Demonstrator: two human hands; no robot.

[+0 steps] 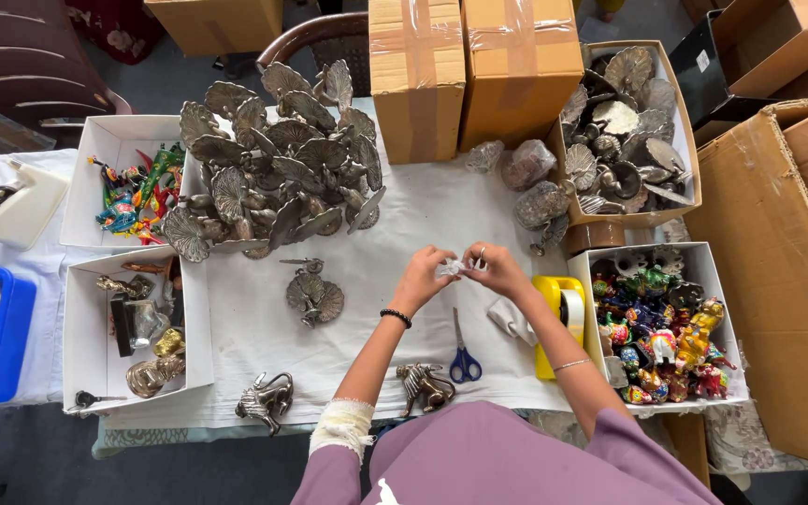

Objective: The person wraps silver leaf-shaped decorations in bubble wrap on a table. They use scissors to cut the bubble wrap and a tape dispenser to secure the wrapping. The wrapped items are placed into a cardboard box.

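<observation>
Fingertips of your left hand [420, 278] and right hand [495, 270] pinch one small clear wrapper [451, 267] together above the cloth [254, 327], scissors [463, 359] lying close below for easy reach.

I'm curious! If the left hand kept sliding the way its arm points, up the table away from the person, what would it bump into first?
Probably the taped cardboard box. The left hand points up over bare white cloth; the silver peacock pile sits just left of that path, though depth is hard to judge.
</observation>
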